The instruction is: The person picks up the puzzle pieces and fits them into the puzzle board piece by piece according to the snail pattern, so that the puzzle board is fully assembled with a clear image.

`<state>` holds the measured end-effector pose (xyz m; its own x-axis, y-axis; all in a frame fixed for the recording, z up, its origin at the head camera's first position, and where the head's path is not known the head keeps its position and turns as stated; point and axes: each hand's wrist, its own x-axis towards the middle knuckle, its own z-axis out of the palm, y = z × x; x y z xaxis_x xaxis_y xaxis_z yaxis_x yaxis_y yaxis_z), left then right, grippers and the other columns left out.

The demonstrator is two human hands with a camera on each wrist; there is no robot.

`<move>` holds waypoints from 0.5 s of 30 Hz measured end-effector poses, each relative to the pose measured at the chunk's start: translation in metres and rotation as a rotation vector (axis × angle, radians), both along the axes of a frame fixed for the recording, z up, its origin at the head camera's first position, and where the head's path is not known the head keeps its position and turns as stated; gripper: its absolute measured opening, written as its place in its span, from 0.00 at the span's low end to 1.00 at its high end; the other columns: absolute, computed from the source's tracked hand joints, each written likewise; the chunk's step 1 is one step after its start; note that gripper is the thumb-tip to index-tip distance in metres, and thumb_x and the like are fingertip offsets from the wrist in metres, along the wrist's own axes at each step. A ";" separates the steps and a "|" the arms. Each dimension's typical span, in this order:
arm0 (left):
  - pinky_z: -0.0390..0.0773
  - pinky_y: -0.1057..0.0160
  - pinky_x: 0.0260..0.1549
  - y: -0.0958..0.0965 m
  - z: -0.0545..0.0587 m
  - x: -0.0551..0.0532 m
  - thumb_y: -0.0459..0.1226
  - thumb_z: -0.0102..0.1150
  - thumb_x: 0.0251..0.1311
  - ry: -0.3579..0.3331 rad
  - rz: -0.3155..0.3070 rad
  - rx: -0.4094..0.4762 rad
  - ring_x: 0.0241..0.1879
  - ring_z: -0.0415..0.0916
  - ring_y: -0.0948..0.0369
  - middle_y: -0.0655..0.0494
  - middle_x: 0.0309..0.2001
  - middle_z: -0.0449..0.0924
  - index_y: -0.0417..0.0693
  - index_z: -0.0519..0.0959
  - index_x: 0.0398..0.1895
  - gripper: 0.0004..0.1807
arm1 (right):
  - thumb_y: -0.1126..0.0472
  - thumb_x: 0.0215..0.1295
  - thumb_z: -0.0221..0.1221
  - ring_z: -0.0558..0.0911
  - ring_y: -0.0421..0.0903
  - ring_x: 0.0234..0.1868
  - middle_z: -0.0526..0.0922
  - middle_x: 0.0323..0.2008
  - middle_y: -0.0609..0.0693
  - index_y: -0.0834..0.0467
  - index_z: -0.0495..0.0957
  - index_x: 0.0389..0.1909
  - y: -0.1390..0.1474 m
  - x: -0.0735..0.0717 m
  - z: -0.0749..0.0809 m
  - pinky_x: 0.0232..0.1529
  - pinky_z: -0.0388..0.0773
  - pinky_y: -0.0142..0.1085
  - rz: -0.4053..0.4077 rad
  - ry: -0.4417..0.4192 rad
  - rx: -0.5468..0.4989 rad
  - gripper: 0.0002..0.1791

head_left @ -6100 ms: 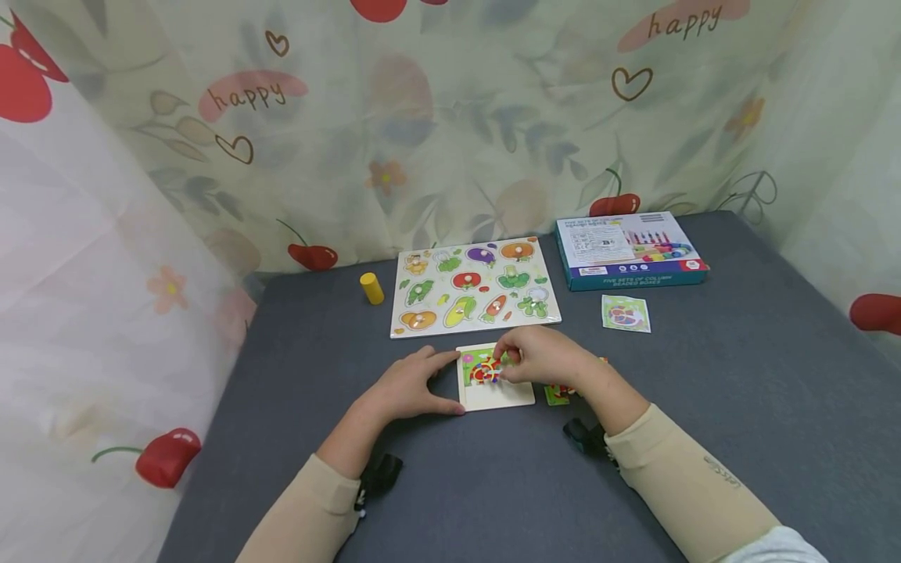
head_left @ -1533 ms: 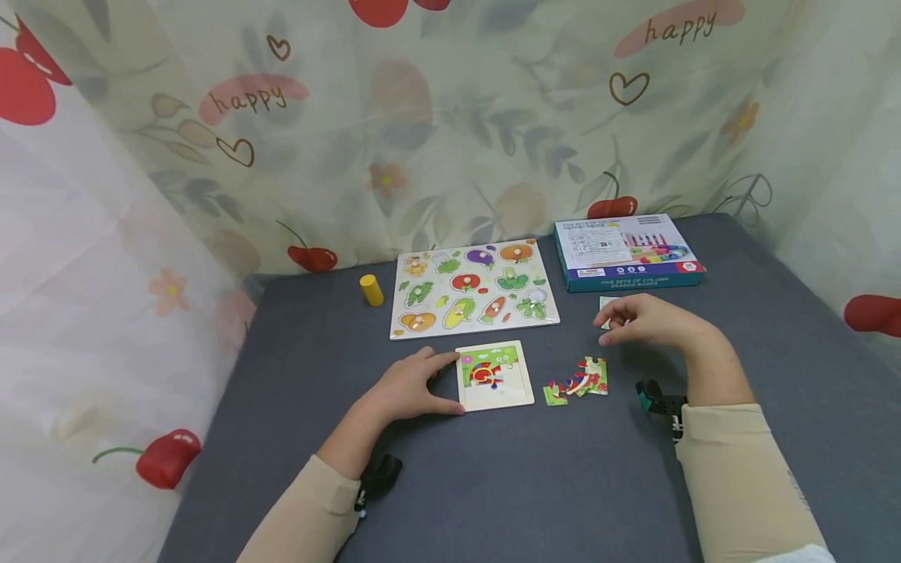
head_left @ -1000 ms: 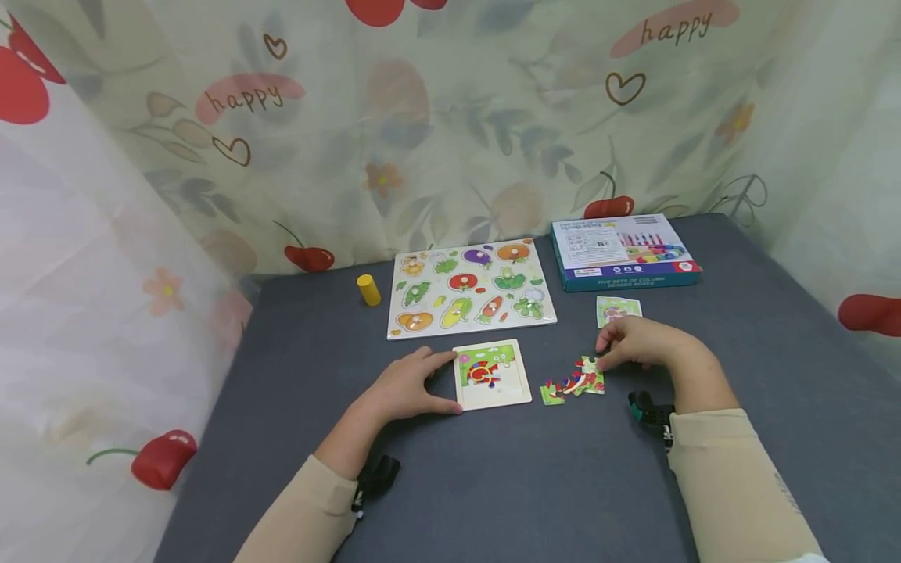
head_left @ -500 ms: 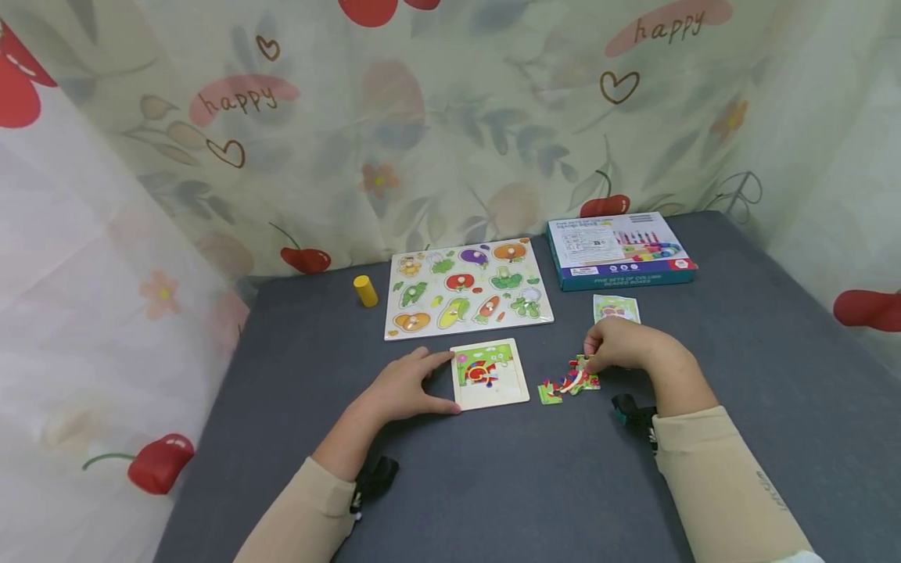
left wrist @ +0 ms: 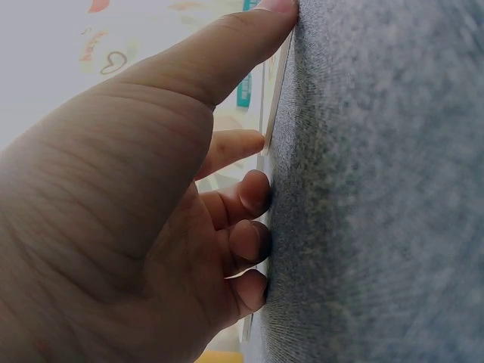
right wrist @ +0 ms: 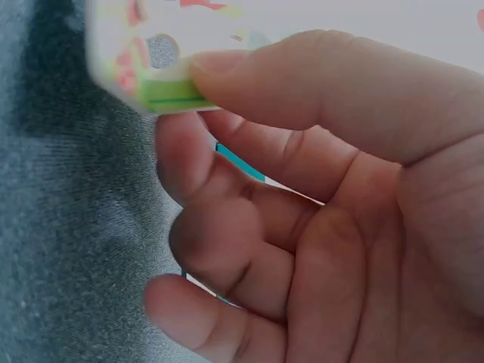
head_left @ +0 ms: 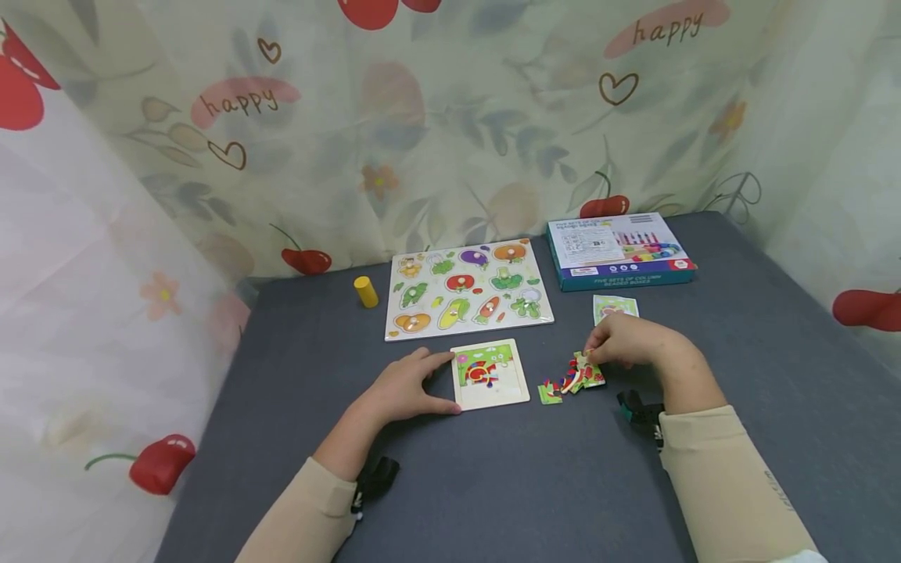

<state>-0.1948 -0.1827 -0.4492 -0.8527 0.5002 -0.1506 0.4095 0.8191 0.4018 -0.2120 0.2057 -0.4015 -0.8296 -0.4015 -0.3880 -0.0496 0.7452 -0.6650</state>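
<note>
In the head view my left hand (head_left: 404, 387) touches the left edge of a small wooden puzzle tray (head_left: 493, 399), index finger at its upper corner and thumb at its lower one. Green and red pieces fill the tray's upper left part; bare wood shows elsewhere. To the right of it, my right hand (head_left: 633, 344) pinches a green and red puzzle piece (head_left: 594, 375) near its upper corner. The right wrist view shows the thumb over that piece's green edge (right wrist: 178, 92), with its far part blurred. More loose puzzle pieces (head_left: 551, 393) lie just left of the held one.
A vegetable puzzle board (head_left: 429, 313) lies behind the tray, with a yellow cylinder (head_left: 366, 292) to its left. At the back right is a boxed bead set (head_left: 622, 277). A small picture card (head_left: 615, 305), partly covered by my right hand, lies in front of the box.
My right hand has left the tray, passed near the card and come down to the loose pieces, where it now pinches one. My left hand keeps its place at the tray.
</note>
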 end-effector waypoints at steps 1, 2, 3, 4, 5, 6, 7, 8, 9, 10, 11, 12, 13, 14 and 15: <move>0.68 0.57 0.38 0.000 0.000 0.000 0.66 0.73 0.50 -0.002 0.001 0.002 0.38 0.68 0.59 0.60 0.42 0.69 0.63 0.66 0.78 0.52 | 0.64 0.66 0.63 0.71 0.45 0.24 0.77 0.29 0.49 0.64 0.84 0.38 0.000 0.000 0.000 0.29 0.70 0.39 -0.002 0.001 -0.001 0.06; 0.68 0.57 0.38 0.000 0.000 0.000 0.66 0.73 0.50 -0.004 0.001 0.003 0.38 0.68 0.59 0.60 0.42 0.69 0.63 0.66 0.78 0.52 | 0.64 0.67 0.63 0.71 0.45 0.24 0.77 0.28 0.49 0.64 0.84 0.38 0.000 0.000 -0.001 0.29 0.70 0.39 0.000 0.003 0.000 0.06; 0.68 0.57 0.38 0.000 0.000 0.000 0.66 0.73 0.50 -0.006 0.002 0.005 0.38 0.68 0.59 0.60 0.42 0.69 0.63 0.66 0.78 0.52 | 0.64 0.67 0.63 0.72 0.45 0.24 0.76 0.28 0.50 0.64 0.83 0.37 -0.001 0.000 -0.001 0.29 0.70 0.39 -0.004 0.004 0.002 0.06; 0.68 0.57 0.38 0.000 0.000 0.000 0.66 0.73 0.50 -0.007 0.002 0.007 0.38 0.68 0.59 0.60 0.42 0.69 0.63 0.66 0.78 0.52 | 0.64 0.67 0.63 0.72 0.45 0.25 0.76 0.28 0.50 0.64 0.83 0.37 -0.001 0.000 -0.001 0.30 0.71 0.39 -0.009 0.003 0.004 0.06; 0.68 0.57 0.38 0.000 0.000 0.000 0.66 0.73 0.50 -0.009 0.003 0.008 0.38 0.68 0.59 0.60 0.42 0.69 0.63 0.66 0.78 0.52 | 0.64 0.67 0.63 0.73 0.46 0.25 0.76 0.28 0.50 0.64 0.82 0.37 -0.001 0.000 -0.002 0.30 0.71 0.39 -0.011 0.006 0.009 0.06; 0.68 0.57 0.38 0.000 0.000 0.000 0.66 0.73 0.49 -0.009 0.004 0.008 0.38 0.68 0.59 0.60 0.42 0.69 0.63 0.66 0.78 0.52 | 0.64 0.66 0.63 0.73 0.46 0.25 0.76 0.27 0.50 0.63 0.82 0.37 -0.001 -0.001 -0.002 0.30 0.71 0.39 -0.015 0.005 0.012 0.06; 0.68 0.57 0.38 0.000 0.000 0.000 0.66 0.73 0.50 -0.010 0.004 0.008 0.38 0.68 0.59 0.60 0.42 0.69 0.63 0.66 0.78 0.52 | 0.64 0.66 0.64 0.72 0.46 0.25 0.76 0.27 0.50 0.63 0.82 0.37 -0.002 -0.001 -0.002 0.30 0.71 0.39 -0.020 0.005 0.016 0.05; 0.68 0.57 0.38 0.000 0.000 0.000 0.66 0.73 0.49 -0.009 0.004 0.008 0.39 0.68 0.59 0.60 0.42 0.69 0.63 0.66 0.78 0.52 | 0.64 0.65 0.64 0.72 0.45 0.24 0.76 0.27 0.50 0.63 0.82 0.37 -0.002 -0.002 -0.002 0.30 0.71 0.39 -0.024 0.004 0.019 0.05; 0.68 0.57 0.38 0.000 0.000 0.000 0.66 0.73 0.49 -0.009 0.004 0.008 0.39 0.68 0.59 0.60 0.42 0.69 0.63 0.66 0.78 0.52 | 0.64 0.65 0.64 0.72 0.45 0.24 0.76 0.27 0.50 0.63 0.82 0.38 -0.002 -0.002 -0.003 0.29 0.71 0.39 -0.028 0.004 0.020 0.05; 0.68 0.57 0.38 0.000 -0.001 0.000 0.66 0.73 0.49 -0.008 0.003 0.007 0.39 0.68 0.59 0.60 0.42 0.69 0.63 0.66 0.78 0.52 | 0.65 0.64 0.65 0.72 0.45 0.24 0.76 0.26 0.50 0.63 0.82 0.38 -0.002 -0.003 -0.003 0.29 0.70 0.39 -0.029 0.006 0.023 0.05; 0.68 0.57 0.38 0.000 -0.001 0.000 0.66 0.73 0.49 -0.008 0.002 0.007 0.39 0.68 0.59 0.60 0.43 0.69 0.63 0.66 0.78 0.52 | 0.65 0.63 0.65 0.71 0.45 0.24 0.76 0.27 0.49 0.63 0.82 0.38 -0.002 -0.004 -0.004 0.29 0.70 0.38 -0.029 0.006 0.024 0.06; 0.68 0.57 0.38 0.000 -0.001 0.000 0.66 0.73 0.49 -0.008 0.001 0.008 0.39 0.68 0.59 0.60 0.43 0.69 0.63 0.66 0.78 0.52 | 0.66 0.63 0.65 0.71 0.44 0.24 0.77 0.27 0.49 0.63 0.82 0.38 -0.002 -0.005 -0.004 0.28 0.70 0.38 -0.032 0.005 0.025 0.06; 0.68 0.57 0.38 0.000 -0.001 0.000 0.66 0.73 0.49 -0.008 0.001 0.010 0.39 0.68 0.59 0.60 0.43 0.69 0.63 0.66 0.78 0.52 | 0.66 0.62 0.65 0.71 0.44 0.24 0.77 0.27 0.49 0.63 0.83 0.39 -0.001 -0.005 -0.005 0.28 0.70 0.38 -0.032 0.006 0.026 0.06; 0.68 0.57 0.38 -0.001 -0.001 -0.001 0.66 0.73 0.49 -0.007 0.001 0.011 0.39 0.68 0.59 0.60 0.43 0.69 0.63 0.66 0.78 0.52 | 0.66 0.62 0.65 0.71 0.45 0.24 0.77 0.27 0.50 0.64 0.82 0.39 -0.001 -0.006 -0.006 0.28 0.70 0.38 -0.033 0.006 0.024 0.07; 0.68 0.57 0.38 -0.001 -0.001 -0.001 0.66 0.73 0.49 -0.008 0.000 0.013 0.38 0.68 0.59 0.60 0.43 0.69 0.63 0.66 0.78 0.52 | 0.67 0.61 0.65 0.71 0.45 0.24 0.77 0.27 0.50 0.64 0.82 0.40 0.000 -0.006 -0.007 0.28 0.70 0.38 -0.036 0.007 0.024 0.07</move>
